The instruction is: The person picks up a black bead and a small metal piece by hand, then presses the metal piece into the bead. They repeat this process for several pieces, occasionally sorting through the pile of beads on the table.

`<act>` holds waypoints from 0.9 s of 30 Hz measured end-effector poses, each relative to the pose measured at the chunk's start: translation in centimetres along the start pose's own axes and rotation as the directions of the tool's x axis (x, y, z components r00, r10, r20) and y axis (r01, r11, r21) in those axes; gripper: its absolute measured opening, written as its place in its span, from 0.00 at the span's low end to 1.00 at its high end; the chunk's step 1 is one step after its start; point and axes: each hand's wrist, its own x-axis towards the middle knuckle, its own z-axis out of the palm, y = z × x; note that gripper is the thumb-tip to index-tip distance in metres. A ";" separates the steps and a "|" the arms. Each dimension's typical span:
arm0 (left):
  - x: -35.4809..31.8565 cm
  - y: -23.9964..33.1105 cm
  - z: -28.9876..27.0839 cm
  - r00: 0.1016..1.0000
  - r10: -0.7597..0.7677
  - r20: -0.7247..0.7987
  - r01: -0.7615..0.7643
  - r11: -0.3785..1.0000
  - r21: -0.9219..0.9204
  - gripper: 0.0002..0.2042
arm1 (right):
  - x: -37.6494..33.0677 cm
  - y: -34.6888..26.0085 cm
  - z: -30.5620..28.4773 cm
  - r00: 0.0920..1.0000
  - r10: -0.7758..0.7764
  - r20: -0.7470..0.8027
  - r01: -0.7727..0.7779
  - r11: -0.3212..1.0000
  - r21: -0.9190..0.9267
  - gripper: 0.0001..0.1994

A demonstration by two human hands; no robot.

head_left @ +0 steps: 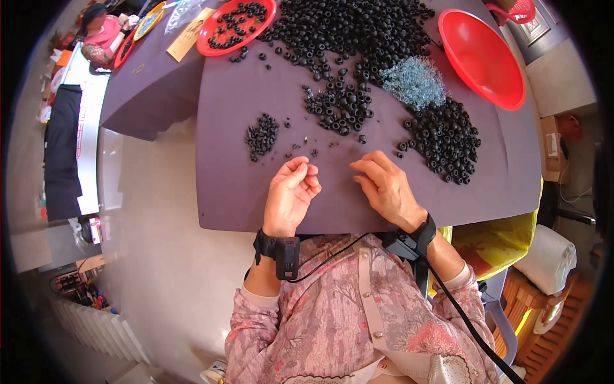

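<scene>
My left hand (293,194) is held palm up over the near part of the purple-covered table (249,198). Its thumb and forefinger press together; whatever is between them is too small to make out. To its right, my right hand (388,190) is palm down with bent fingers, a gap between thumb and forefinger and nothing visible in it. Just beyond the left hand lies a small pile of tiny black parts (262,137). Black ring-like pieces (339,105) are heaped ahead of both hands, and another heap of black rings (444,141) lies beyond the right hand.
Small clear-blue pieces (416,82) form a mound beside the black heaps. A red bowl (483,61) tilts at the far right. At the far left, a red plate (214,45) holds black pieces. Another person (105,35) sits by a second table. Cables run from my wrist devices.
</scene>
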 end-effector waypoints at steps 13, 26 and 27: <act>-0.3 0.9 -1.5 0.994 -0.037 0.106 0.044 0.997 -0.069 0.06 | 0.6 -1.6 2.0 0.998 0.057 -0.022 -0.059 0.992 -0.112 0.07; 0.1 2.4 -2.1 0.994 -0.021 0.105 0.033 0.994 -0.106 0.07 | 3.2 -2.8 1.5 0.998 0.034 0.045 -0.025 0.984 -0.179 0.06; 0.3 2.5 -2.1 0.994 -0.022 0.106 0.033 0.994 -0.108 0.06 | 3.6 -2.7 1.3 0.999 0.028 0.037 -0.021 0.982 -0.188 0.06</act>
